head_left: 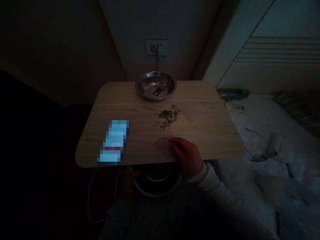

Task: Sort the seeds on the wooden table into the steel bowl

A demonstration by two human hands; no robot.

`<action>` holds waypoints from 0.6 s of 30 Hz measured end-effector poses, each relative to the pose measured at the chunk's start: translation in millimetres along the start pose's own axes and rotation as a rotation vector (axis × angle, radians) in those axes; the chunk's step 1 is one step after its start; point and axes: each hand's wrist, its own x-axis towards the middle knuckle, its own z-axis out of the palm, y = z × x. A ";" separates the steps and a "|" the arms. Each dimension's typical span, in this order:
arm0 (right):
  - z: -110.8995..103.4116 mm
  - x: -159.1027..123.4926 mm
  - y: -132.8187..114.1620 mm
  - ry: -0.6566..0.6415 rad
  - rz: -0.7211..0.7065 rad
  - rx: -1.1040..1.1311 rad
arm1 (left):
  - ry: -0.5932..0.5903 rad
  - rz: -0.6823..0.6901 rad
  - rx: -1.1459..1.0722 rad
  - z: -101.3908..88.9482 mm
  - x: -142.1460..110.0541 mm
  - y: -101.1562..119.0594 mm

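My right hand (pixel 187 155) is over the table's front edge, its thumb and fingers pinched together. At the fingertips, a faint curved outline (pixel 161 142) shows on the wood; I cannot tell what it is. Below the edge my left hand (pixel 130 185), in deep shadow, grips the left side of a dark round container with a pale rim (pixel 158 195). Small dark beans (pixel 167 115) lie scattered on the table (pixel 140 133), with a patch of tiny pale grains (pixel 188 110) to their right. Behind them stands a shiny metal bowl (pixel 156 87) with a label inside.
A lit phone (pixel 113 141) lies at the table's left. White cable (pixel 88 200) hangs below it. A wall socket (pixel 156 47) is behind the bowl. On the white bedding to the right are eyeglasses (pixel 263 156), a remote (pixel 235 107) and a green bottle (pixel 233 94). The room is dim.
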 end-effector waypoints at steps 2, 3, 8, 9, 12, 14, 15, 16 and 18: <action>0.6 -1.0 0.9 -0.011 -0.013 -0.036 | 0.010 -0.003 0.006 -0.5 -1.5 3.4; 1.1 -1.5 0.9 -0.017 -0.032 -0.056 | -0.001 -0.030 -0.001 0.1 -2.5 4.7; 1.9 -1.1 -0.8 -0.060 -0.148 -0.160 | -0.032 -0.147 -0.066 7.8 -8.9 8.4; 1.7 -0.5 -0.7 -0.063 -0.154 -0.190 | -0.042 -0.159 -0.073 8.9 -9.5 8.6; 1.8 1.4 1.4 -0.039 -0.126 -0.282 | -0.061 -0.183 -0.069 10.1 -8.9 8.2; 2.6 2.7 3.8 -0.016 -0.088 -0.320 | -0.049 -0.176 -0.060 10.1 -7.5 7.4; 3.0 3.3 5.0 -0.003 -0.071 -0.330 | -0.042 -0.164 -0.058 10.0 -6.8 6.9; 3.4 3.9 6.2 0.012 -0.058 -0.338 | -0.042 -0.148 -0.061 9.8 -6.0 6.3; 3.8 5.0 8.0 0.042 -0.040 -0.347 | -0.062 -0.130 -0.076 8.9 -3.7 4.6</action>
